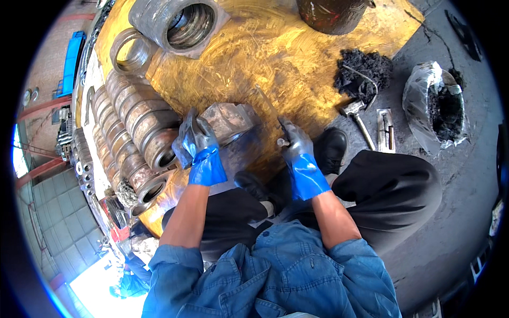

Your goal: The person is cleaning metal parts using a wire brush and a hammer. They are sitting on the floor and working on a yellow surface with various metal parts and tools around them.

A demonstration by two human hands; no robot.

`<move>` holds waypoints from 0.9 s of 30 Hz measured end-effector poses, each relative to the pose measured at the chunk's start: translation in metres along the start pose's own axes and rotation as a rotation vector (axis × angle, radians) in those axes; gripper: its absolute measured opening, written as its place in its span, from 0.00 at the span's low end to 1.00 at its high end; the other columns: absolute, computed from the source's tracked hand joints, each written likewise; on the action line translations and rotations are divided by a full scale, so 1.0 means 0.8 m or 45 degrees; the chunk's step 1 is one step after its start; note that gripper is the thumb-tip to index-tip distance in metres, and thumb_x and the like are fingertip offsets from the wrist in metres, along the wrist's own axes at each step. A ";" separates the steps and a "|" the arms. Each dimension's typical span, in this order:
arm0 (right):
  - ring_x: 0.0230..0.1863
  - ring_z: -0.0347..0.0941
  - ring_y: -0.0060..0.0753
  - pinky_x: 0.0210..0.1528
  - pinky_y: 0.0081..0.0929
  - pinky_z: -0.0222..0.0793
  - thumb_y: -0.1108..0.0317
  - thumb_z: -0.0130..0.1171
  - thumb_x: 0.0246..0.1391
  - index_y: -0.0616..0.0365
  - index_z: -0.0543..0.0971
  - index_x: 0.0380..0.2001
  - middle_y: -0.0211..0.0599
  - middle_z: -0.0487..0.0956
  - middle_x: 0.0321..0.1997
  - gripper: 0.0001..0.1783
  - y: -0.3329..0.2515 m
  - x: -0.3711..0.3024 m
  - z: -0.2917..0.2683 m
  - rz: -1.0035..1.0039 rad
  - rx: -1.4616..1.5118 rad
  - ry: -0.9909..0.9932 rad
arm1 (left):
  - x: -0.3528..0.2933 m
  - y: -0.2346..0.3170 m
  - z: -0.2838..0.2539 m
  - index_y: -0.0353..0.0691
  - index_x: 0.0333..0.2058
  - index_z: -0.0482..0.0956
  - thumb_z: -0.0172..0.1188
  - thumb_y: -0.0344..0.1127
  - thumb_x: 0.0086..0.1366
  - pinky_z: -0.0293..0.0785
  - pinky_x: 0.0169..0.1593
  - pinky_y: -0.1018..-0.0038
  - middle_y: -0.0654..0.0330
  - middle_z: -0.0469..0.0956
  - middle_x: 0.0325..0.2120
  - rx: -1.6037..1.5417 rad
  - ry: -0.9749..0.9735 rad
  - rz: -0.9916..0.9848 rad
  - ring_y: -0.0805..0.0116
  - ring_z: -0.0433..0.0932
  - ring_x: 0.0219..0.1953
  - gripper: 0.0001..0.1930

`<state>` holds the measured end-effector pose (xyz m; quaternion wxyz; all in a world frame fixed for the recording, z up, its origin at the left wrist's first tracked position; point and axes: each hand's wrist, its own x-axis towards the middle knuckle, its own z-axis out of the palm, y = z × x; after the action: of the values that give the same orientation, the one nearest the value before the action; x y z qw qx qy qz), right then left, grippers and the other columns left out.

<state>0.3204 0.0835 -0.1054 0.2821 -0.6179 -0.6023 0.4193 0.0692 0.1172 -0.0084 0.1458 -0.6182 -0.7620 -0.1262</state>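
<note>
In front of my feet lies a worn, faceted metal block (228, 121), brownish grey and smeared. My left hand (195, 140), in a blue glove blackened at the fingers, is at the block's left end. Its fingers are curled, and what they hold, if anything, is hidden. A second soiled blue glove covers my right hand (298, 144), closed around the handle of a thin tool with a long, narrow shaft (266, 102). The shaft slants up and left beyond the block, and its exact kind is unclear. A round metal end (282, 142) shows beside the right fingers.
Rows of thick metal cylinders (143, 114) stand left, below a loose ring (130, 50) and a large bored housing (183, 24). A dark bucket (334, 13) is at the back. To the right lie black shavings (363, 74), a hammer (360, 119) and a plastic-lined container (437, 108).
</note>
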 end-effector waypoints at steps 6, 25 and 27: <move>0.30 0.72 0.29 0.36 0.26 0.72 0.85 0.56 0.47 0.51 0.78 0.62 0.34 0.77 0.33 0.36 -0.075 0.004 -0.091 -0.191 0.162 0.166 | -0.007 -0.003 -0.006 0.38 0.52 0.82 0.54 0.39 0.69 0.78 0.52 0.55 0.46 0.84 0.44 -0.085 0.088 0.004 0.46 0.83 0.47 0.17; 0.35 0.77 0.28 0.33 0.25 0.73 0.57 0.57 0.66 0.52 0.75 0.56 0.38 0.83 0.50 0.19 0.124 -0.160 -0.512 -0.086 1.590 0.610 | -0.021 -0.037 0.008 0.35 0.58 0.78 0.58 0.36 0.67 0.74 0.61 0.56 0.40 0.81 0.51 -0.573 -0.084 -0.043 0.42 0.79 0.54 0.22; 0.34 0.77 0.29 0.31 0.27 0.73 0.57 0.54 0.66 0.52 0.75 0.54 0.39 0.83 0.49 0.18 0.229 -0.178 -0.488 0.176 1.824 0.731 | -0.023 -0.017 -0.020 0.37 0.59 0.77 0.60 0.36 0.68 0.72 0.62 0.56 0.41 0.79 0.54 -0.545 -0.200 -0.073 0.43 0.77 0.56 0.22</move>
<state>0.7594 -0.0158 -0.0451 0.7310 -0.4055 -0.0477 0.5467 0.0607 0.0916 -0.0010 -0.0522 -0.6212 -0.7440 -0.2405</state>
